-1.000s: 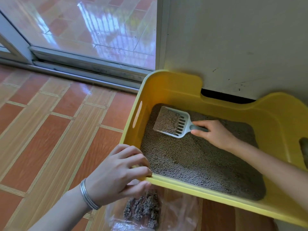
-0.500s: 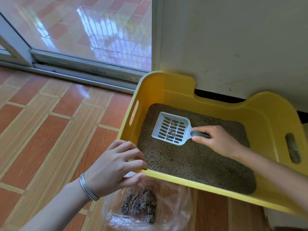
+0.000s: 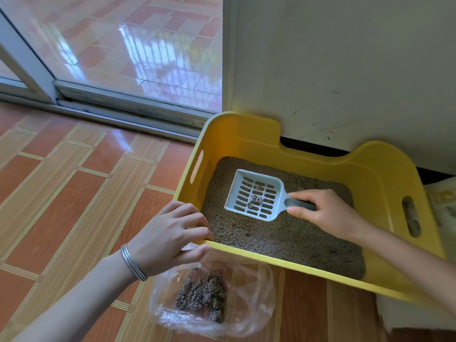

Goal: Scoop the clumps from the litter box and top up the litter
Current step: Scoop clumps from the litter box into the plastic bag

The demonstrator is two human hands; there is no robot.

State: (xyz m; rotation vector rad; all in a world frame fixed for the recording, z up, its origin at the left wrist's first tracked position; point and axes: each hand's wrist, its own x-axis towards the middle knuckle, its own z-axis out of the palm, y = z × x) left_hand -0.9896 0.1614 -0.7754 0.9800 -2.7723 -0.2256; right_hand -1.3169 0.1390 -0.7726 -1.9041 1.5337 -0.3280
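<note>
"Why does the left hand [image 3: 170,233] grab the box?"

"Its fingers bend over the near corner of the yellow litter box [image 3: 246,144], with the thumb under the rim, pinching it. I think that stops the box from sliding. It may pinch the bag's edge too, but I cannot tell."

"And the other one?"

"The right hand [image 3: 328,213] pinches the handle of the pale scoop [image 3: 254,193]. The scoop hangs flat just above the grey litter [image 3: 283,238], with a few small clumps [image 3: 255,199] on its slots. Held flat, they won't roll off, I guess."

"Where do they go?"

"Into the clear plastic bag [image 3: 246,304] on the floor, right by the near rim. Dark lumps [image 3: 199,294] lie in it."

"What is the room like?"

"It has shiny orange floor tiles [image 3: 61,193], a glass sliding door [image 3: 135,45], and a white wall [image 3: 345,58] behind the box."
</note>
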